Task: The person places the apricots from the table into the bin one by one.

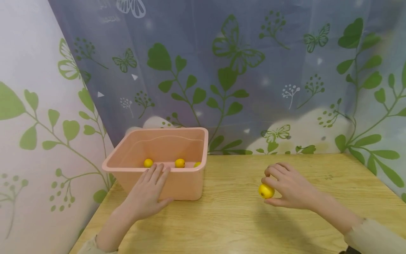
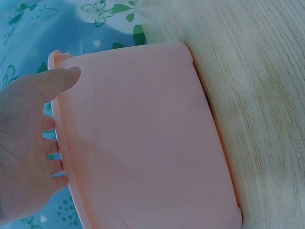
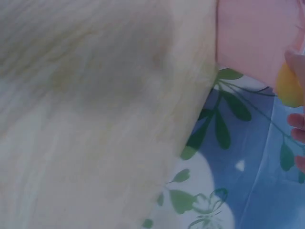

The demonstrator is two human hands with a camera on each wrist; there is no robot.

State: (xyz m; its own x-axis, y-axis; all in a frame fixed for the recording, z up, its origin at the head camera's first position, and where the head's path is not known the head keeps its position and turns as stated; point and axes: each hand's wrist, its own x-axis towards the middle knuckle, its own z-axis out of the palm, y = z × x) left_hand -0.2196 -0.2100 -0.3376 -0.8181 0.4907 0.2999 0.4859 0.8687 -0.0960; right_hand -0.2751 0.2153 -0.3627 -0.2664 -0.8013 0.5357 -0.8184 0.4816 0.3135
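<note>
Between thumb and fingers my right hand (image 1: 293, 190) pinches a small round yellow fruit (image 1: 266, 191) with a dark spot, held above the table. The right wrist view catches that fruit (image 3: 288, 88) and some fingertips at its right edge. A pink plastic bin (image 1: 184, 185) stands at the left of the table. My left hand (image 1: 144, 199) lies with extended fingers over its front rim; in the left wrist view the thumb (image 2: 59, 83) is by the outer wall and the fingertips are hidden behind the rim. Inside are yellow fruits (image 1: 179, 163), three of them visible, one partly hidden.
The wooden table (image 1: 231, 225) extends right of the bin and toward the front. Behind it hangs a blue-grey sheet (image 1: 196, 42) printed with leaves and butterflies. A pale printed sheet (image 1: 41, 169) closes off the left side.
</note>
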